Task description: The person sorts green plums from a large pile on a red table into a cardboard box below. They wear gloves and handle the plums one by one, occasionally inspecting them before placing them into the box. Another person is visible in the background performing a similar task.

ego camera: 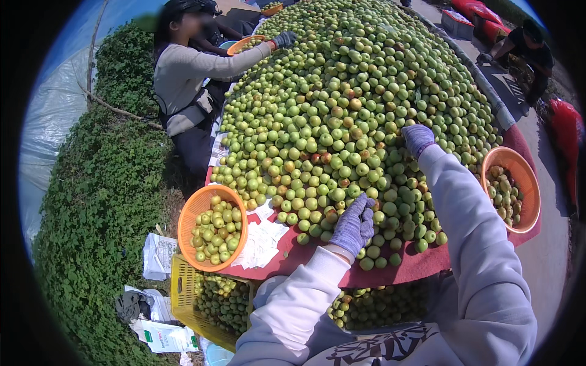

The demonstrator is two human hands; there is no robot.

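Note:
A large heap of small round green fruits [320,114], some with reddish-brown patches, covers the table before me. My left hand [353,226], in a purple-grey knit glove, is at the near edge of the heap with its fingers bent among the fruits. Its palm side is hidden, so I cannot see whether a fruit is in it. Farther out and to the right, my right hand [417,138], gloved alike, rests on the heap with its fingers curled down. What lies under those fingers is hidden. The red cloth [293,261] shows along the table's near edge.
An orange basket of yellowish fruits [186,231] stands left beside white paper slips [263,242]. Another orange basket [531,196] with brownish fruits stands right. Below are a yellow crate [183,293] and more fruits [380,306]. One person [183,82] reaches in from the left; another [526,55] bends at far right.

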